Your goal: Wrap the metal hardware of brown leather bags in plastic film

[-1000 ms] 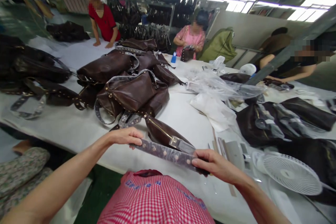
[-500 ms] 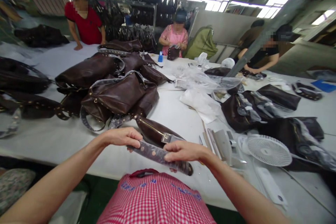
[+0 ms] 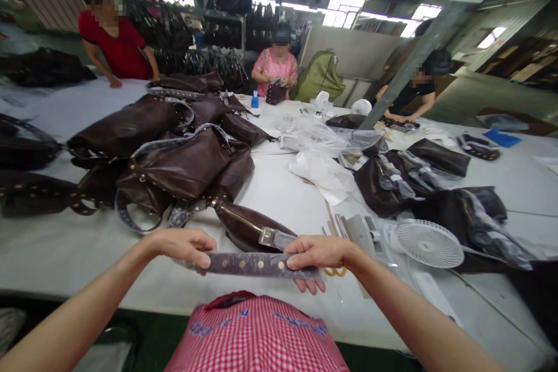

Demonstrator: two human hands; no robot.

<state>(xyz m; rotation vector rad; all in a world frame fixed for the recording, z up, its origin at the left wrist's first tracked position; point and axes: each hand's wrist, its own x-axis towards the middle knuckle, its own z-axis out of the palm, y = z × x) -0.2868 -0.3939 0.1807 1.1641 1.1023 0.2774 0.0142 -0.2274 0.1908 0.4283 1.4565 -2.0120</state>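
Observation:
I hold a dark studded bag strap [image 3: 248, 264] wrapped in clear film, level in front of my chest. My left hand [image 3: 185, 246] pinches its left end and my right hand [image 3: 314, 256] grips its right end, fingers curled round it. Just beyond the strap lies a dark brown leather bag [image 3: 248, 224] with a metal buckle [image 3: 267, 236] on the white table [image 3: 78, 244]. Yellow-handled scissors [image 3: 335, 271] peek out behind my right hand.
A pile of brown bags [image 3: 174, 157] fills the table's left and middle. More wrapped bags [image 3: 418, 186], a small white fan [image 3: 429, 243], clear plastic sheets [image 3: 322, 133] and white paper lie to the right. Three other people work at the far side.
The strap has turned from slanting to level and come closer to me. My right hand has slid left along it, nearer my left hand. My view has shifted right.

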